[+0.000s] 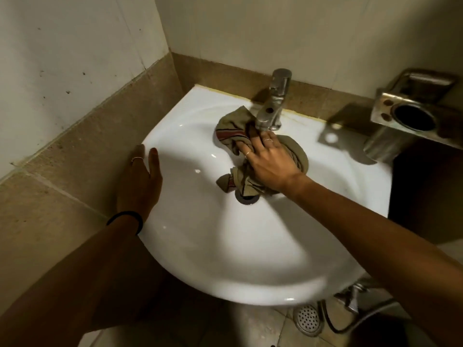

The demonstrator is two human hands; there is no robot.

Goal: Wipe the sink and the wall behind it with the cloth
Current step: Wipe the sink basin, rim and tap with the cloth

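L grip [140, 181] flat, fingers straight; R grip [269, 162] extended, fingers spread.

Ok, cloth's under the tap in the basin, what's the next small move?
Probably sweep the cloth with the right hand leftward across the basin; it sits bunched by the tap and drain, while the left hand rests on the rim.

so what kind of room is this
Most likely a small bathroom or washroom: a white sink with a metal tap set in a tiled corner, a floor drain below it, and a hose beside that.
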